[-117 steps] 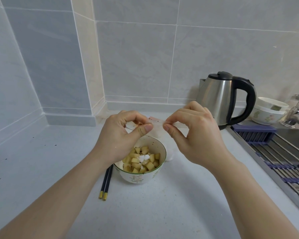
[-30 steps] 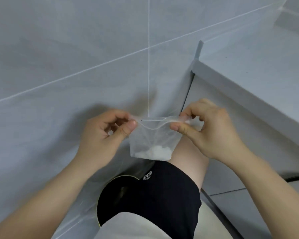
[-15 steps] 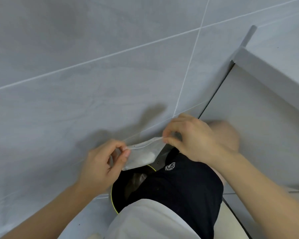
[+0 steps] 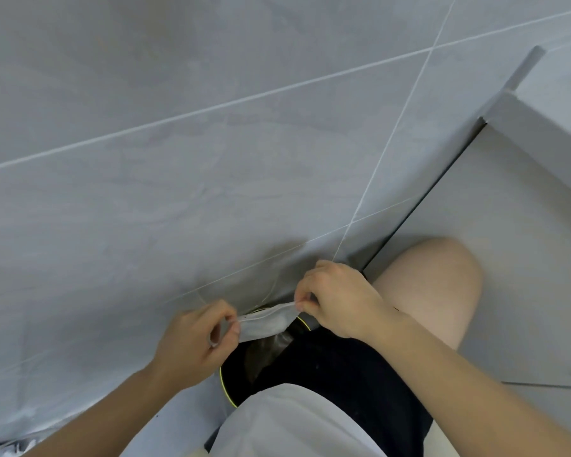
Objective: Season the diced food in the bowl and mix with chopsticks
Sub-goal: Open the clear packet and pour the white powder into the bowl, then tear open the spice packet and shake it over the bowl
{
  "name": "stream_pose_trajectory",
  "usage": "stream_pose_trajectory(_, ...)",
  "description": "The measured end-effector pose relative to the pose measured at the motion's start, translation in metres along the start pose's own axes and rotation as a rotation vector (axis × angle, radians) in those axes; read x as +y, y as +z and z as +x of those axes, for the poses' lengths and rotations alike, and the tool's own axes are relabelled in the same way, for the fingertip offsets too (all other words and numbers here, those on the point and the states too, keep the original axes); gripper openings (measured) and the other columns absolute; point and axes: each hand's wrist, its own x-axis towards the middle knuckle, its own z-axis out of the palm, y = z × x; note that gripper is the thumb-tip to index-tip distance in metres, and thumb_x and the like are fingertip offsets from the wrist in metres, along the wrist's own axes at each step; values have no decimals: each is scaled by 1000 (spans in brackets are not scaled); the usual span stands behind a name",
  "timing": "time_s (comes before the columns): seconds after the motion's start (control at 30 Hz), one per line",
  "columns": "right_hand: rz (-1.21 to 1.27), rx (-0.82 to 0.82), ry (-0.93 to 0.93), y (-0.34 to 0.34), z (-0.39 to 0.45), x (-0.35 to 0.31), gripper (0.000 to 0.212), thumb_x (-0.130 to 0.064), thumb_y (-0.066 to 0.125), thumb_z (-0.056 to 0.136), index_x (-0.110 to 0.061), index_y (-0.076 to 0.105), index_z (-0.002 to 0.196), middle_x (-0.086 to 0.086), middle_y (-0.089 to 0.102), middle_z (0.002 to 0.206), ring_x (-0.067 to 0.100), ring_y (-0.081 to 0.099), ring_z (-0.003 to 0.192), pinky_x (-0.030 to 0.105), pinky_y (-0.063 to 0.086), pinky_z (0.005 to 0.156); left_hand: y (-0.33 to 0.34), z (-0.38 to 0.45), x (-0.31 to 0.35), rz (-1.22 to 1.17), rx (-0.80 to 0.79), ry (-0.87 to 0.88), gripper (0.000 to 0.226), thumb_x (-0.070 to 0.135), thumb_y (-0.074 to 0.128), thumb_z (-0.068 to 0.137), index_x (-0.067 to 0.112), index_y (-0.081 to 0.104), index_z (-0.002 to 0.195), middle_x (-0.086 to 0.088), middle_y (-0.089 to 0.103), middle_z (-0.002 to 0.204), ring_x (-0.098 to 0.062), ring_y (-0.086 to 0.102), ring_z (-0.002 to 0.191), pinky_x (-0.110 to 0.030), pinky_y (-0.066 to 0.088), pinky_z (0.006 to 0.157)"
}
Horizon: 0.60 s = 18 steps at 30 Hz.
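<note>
Grey floor tiles [image 4: 178,159] fill my view. I pinch a small plastic bag [image 4: 267,324] taut over a dark bin [image 4: 241,374], left hand [image 4: 195,344] and right hand [image 4: 340,301] clamped on opposite corners. It seems light, limp and slippery, best gripped by its rim. No bowl in sight.

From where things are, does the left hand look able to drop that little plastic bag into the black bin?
Probably yes. The left hand already pinches one end of the plastic bag, which hangs just above the black bin. The bin's mouth looks open below, though the dark shorts hide part of it.
</note>
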Motion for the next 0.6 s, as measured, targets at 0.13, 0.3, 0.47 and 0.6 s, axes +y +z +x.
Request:
stream_pose_trajectory(0.13,13,14,39,12,-1,2,22,-29,61,96,-30,71,117,-10,69,106,17,55,102,35,51,82,5,-7,-9,130,-61,-79,10,42,52,94,33,56,98,20,60,68,-4,51,45,-23,44,44)
stream_pose_trajectory(0.3,102,65,111,0,-14,11,26,-36,66,94,-35,65,120,-18,68,105,10,56,102,32,52,83,7,-12,-16,125,-95,-208,20,42,50,92,36,58,109,24,68,86,-3,60,51,-27,52,48)
stream_pose_trajectory(0.47,118,236,227,-35,-23,28,7,-42,70,90,-35,67,90,-18,53,77,7,51,81,29,44,72,8,26,13,-22,-28,-173,13,40,53,94,34,63,99,12,57,60,-2,51,51,-17,40,50)
stream_pose_trajectory(0.6,177,378,256,-74,-42,34,7,-42,72,89,-36,71,90,-12,68,84,11,63,84,38,54,78,4,72,54,-147,-31,-8,12,32,54,97,28,66,98,19,53,67,-2,53,60,-16,40,57)
